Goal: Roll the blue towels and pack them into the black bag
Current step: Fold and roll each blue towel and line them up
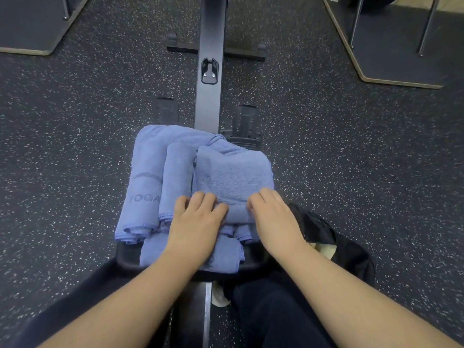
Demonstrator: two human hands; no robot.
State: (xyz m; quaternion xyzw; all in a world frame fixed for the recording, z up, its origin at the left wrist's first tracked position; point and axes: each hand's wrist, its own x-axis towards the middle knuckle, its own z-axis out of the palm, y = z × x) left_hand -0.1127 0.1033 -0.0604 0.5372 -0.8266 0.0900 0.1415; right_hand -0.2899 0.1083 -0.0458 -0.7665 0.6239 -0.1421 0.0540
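Head view: left hand (pixel 198 217) and right hand (pixel 273 217), fingers curled, both grip the near rolled edge of a blue towel (pixel 233 177) at frame centre; black bag (pixel 351 249) lower right.

Flat ribbed blue microfibre towel (pixel 233 174), near edge partly rolled; two rolled blue towels (pixel 160 187) at nine o'clock; crumpled black fabric bag (pixel 351 249) at four o'clock.

Bare forearms without sleeves, left hand (pixel 194 222) and right hand (pixel 273 217) ringless, dark navy trousers (pixel 276 315) at six o'clock.
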